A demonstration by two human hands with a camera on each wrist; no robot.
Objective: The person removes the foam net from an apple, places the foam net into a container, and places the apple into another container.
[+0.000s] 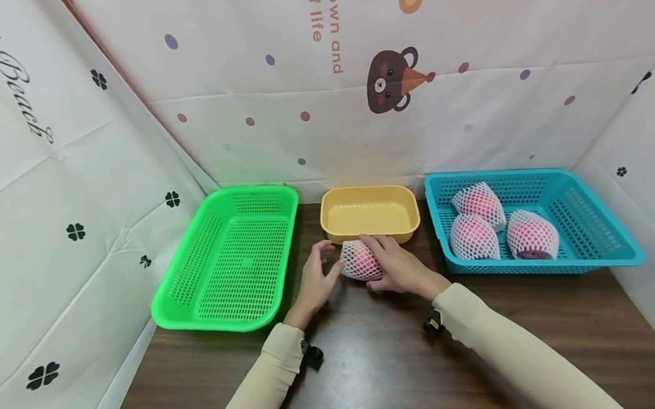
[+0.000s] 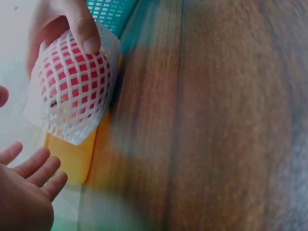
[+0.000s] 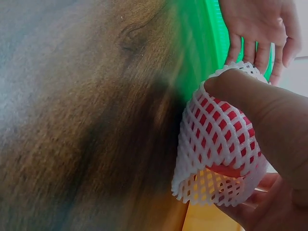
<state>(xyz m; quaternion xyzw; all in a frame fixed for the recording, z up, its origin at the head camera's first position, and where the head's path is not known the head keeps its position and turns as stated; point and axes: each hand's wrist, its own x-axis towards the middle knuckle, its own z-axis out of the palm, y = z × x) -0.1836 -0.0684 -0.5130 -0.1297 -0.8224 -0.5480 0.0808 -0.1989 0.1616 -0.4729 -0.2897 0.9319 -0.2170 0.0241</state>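
Observation:
My right hand [image 1: 401,265] grips a round red fruit in a white foam net sleeve [image 1: 359,260], thumb on one side and fingers round the other. In the right wrist view the net sleeve [image 3: 219,139] flares loose past the fruit at its lower end. My left hand [image 1: 314,285] is beside it on the left, fingers spread and relaxed, holding nothing. The left wrist view shows that open palm [image 2: 24,192] apart from the netted fruit [image 2: 74,82]. Just behind the fruit stands a shallow yellow tray [image 1: 370,217] with nothing in it.
To the right, a blue basket [image 1: 588,238] holds three more netted fruits [image 1: 476,236]. On the left is a green basket [image 1: 236,272] with a bare slatted bottom. Printed white cloth [image 1: 242,97] walls off the back and both sides of the dark wooden table [image 1: 365,365].

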